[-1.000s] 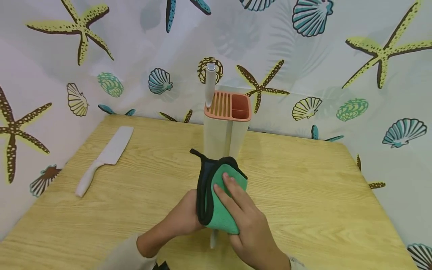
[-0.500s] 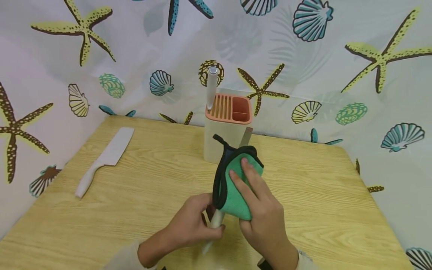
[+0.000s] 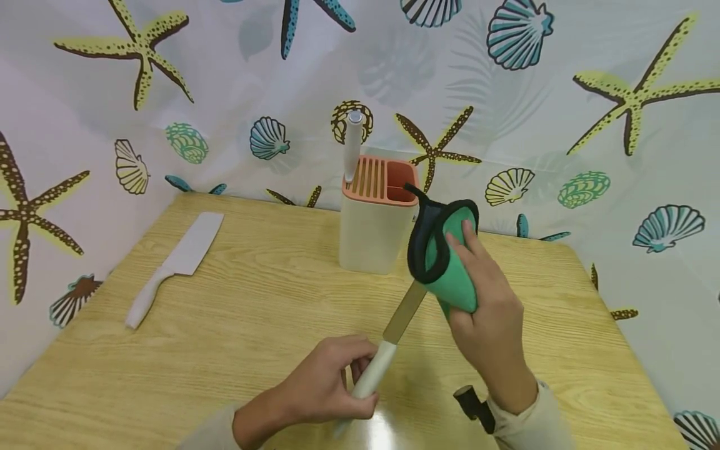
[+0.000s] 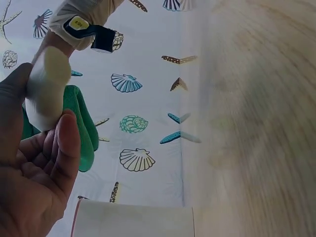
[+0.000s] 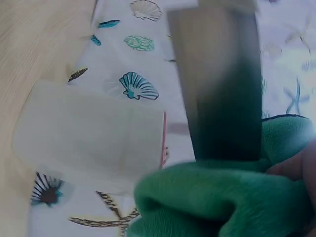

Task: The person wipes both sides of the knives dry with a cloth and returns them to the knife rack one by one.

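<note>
My left hand [image 3: 320, 384] grips a knife [image 3: 405, 314] by its pale handle [image 3: 375, 370], and the blade points up and away to the right. In the left wrist view the fingers and thumb pinch that handle [image 4: 49, 86]. A folded green cloth [image 3: 457, 278] with black edging wraps the upper blade, hiding the tip. My right hand [image 3: 494, 312] holds the cloth with fingers bent over it. Close up in the right wrist view, the broad blade [image 5: 222, 84] runs into the folds of the cloth [image 5: 217, 192].
A white knife block [image 3: 368, 240] with an orange slotted top stands at the back of the wooden table [image 3: 270, 300]; one knife handle [image 3: 352, 147] sticks up from it. A white cleaver [image 3: 179, 262] lies at left. A patterned sheet [image 3: 225, 75] hangs behind.
The right hand and cloth have slid up and rightward along the blade, baring its lower part. The left hand has moved rightward with the knife, which now leans more to the right.
</note>
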Tool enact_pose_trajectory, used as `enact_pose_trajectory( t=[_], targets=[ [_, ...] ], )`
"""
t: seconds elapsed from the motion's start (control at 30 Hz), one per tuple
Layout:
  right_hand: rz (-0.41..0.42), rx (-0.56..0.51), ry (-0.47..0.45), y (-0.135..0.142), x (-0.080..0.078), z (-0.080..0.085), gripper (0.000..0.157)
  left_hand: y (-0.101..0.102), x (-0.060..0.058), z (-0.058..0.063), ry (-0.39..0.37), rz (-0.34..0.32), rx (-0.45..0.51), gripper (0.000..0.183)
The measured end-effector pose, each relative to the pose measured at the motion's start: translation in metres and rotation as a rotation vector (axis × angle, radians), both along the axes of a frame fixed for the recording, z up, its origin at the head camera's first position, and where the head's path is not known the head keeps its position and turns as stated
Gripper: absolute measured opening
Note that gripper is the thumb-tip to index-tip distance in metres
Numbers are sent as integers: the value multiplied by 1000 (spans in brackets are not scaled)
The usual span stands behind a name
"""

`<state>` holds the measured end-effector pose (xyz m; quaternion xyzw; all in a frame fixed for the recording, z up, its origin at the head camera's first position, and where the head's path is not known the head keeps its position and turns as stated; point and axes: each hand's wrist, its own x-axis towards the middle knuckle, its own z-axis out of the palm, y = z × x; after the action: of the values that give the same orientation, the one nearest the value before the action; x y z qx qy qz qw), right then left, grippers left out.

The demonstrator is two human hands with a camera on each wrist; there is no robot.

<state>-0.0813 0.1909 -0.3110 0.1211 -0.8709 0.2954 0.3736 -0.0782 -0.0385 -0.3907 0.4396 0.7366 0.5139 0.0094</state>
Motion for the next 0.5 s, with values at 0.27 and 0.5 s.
enact_pose_trajectory(
  t=[0.27, 0.5],
  targets=[
    [-36, -580, -309, 39, -10, -7, 14, -1, 0, -8, -24, -35, 22, 24],
    [98, -665, 206, 24, 15, -11, 19, -2, -6, -5, -323, 43, 27, 21]
  ],
)
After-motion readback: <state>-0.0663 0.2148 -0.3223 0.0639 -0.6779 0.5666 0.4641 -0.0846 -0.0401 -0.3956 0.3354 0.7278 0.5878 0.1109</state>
